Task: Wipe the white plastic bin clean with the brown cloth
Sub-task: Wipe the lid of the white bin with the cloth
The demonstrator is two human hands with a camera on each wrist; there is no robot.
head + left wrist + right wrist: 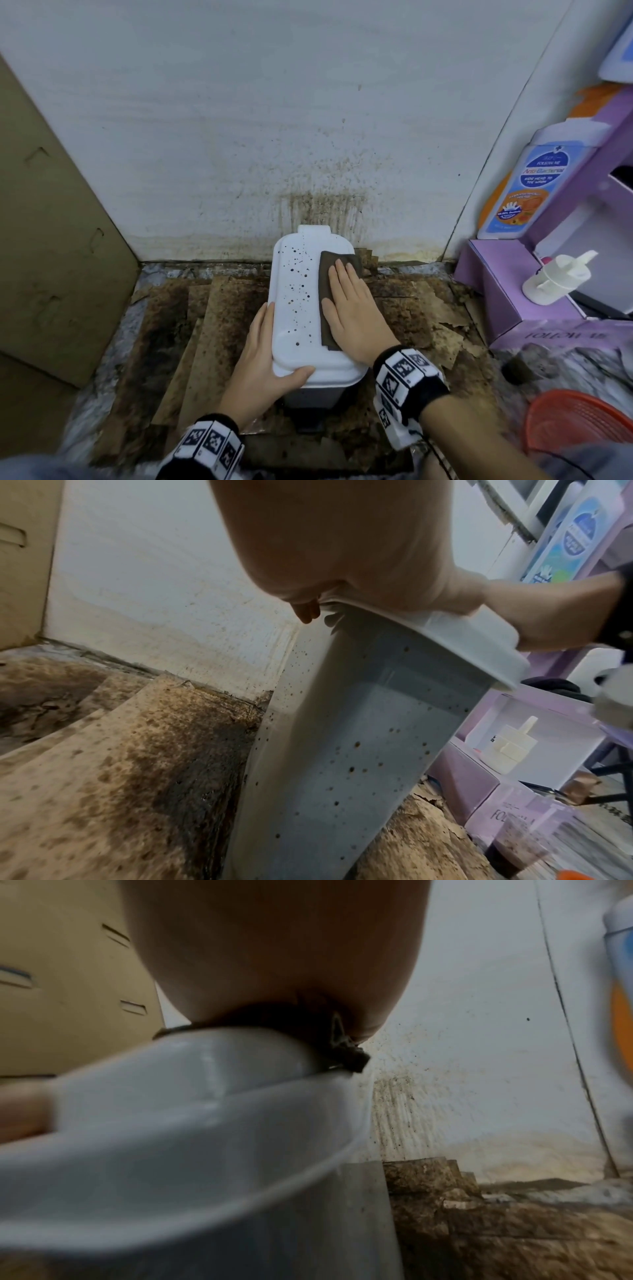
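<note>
White plastic bin (301, 308): frame centre, on stained floor, lid spotted brown. Left hand (263, 363): clasped round lid's near-left edge. Right hand (352, 308): fingers straight, pressing brown cloth (327, 284) flat on lid's right side.

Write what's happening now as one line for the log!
step: wiping lid | right hand: flat on brown cloth | left hand: grips white bin lid edge | brown spots remain left of cloth

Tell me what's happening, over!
Left hand grips white plastic bin lid edge. Right hand presses brown cloth flat on lid. Brown spots remain. Nothing blocking.
</note>
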